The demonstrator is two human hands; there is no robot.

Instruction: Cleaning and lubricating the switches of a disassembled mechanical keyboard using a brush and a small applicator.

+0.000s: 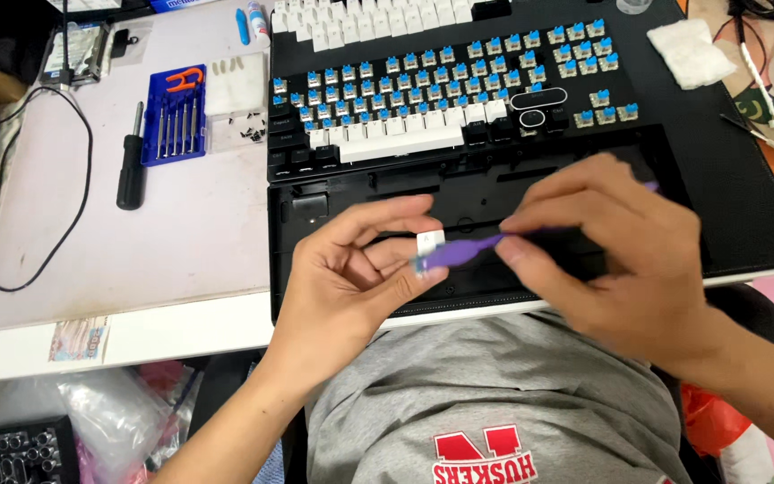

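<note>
Hands (351, 269) (624, 255) work keycap (430, 240) with purple tool (459, 253) (keyboard (459, 108) just beyond).

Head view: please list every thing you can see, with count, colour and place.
keyboard: one, black, blue switches bare, some white caps on, desk centre
loose keycaps: many, white, above keyboard
keycap: one, white, in left fingers
brush: one, purple, tip at that keycap
screwdriver set: one, blue tray, left of keyboard
screwdriver: one, black, left of the tray
cloth: one, white, top right
left hand: holds keycap
right hand: holds brush
</note>
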